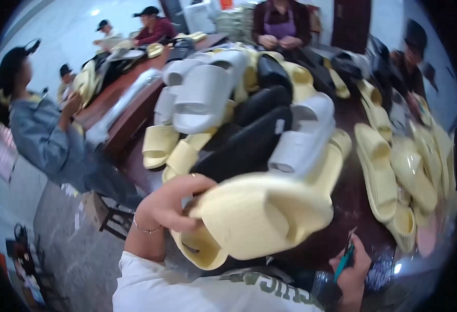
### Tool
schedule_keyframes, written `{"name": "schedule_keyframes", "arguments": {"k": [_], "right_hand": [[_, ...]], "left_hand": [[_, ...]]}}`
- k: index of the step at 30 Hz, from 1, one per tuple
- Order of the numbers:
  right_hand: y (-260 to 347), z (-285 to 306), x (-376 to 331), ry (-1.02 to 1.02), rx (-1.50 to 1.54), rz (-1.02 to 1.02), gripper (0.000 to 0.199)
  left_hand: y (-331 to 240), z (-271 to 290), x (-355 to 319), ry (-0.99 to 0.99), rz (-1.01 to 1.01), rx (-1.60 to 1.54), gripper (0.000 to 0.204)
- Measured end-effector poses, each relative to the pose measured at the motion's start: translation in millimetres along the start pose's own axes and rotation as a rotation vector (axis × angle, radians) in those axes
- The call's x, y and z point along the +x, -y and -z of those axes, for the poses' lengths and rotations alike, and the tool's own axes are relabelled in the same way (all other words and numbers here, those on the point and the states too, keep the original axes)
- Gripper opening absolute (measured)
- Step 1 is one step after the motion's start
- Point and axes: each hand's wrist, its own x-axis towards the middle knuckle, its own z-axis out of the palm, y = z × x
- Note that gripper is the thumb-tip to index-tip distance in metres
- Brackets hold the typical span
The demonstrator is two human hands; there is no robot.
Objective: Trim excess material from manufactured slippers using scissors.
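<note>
Left hand [174, 203], bracelet at the wrist, fingers curled tight on the edge of a pale yellow slipper [259, 213], which it holds up close under the camera. The slipper is thick-soled, smooth and matte, with a broad one-piece strap; a second yellow slipper [200, 249] sits just beneath it, touching, and whether the same hand grips it cannot be told. Right hand [351, 270], low and to the right of the left, is closed around a teal-handled tool [345, 257], its tip pointing up; the tool's kind is blurred.

Beyond the left hand lies a dark wooden table [351, 192] heaped with loose slippers: black ones [249, 140] and a grey one [304, 138] directly behind the held slipper, white ones [202, 88] farther off, and rows of yellow ones [384, 171] to the right. No bin or box holds them. Other people sit or stand around the far and left edges of the table.
</note>
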Motion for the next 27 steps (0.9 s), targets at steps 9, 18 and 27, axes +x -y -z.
{"name": "schedule_keyframes", "arguments": {"k": [9,18,27], "right_hand": [[6,-14,12,0.005,0.159,-0.312,0.065],[14,-25,28,0.052,0.263,-0.396,0.055],[21,-33,45,-0.010,-0.060,-0.224,0.056]], "left_hand": [[53,98,-38,-1.247,0.192,-0.016,0.057],[183,194,-4,-0.980,0.734,1.467,0.053],[244,166,22,-0.771,0.652,1.153,0.041]]}}
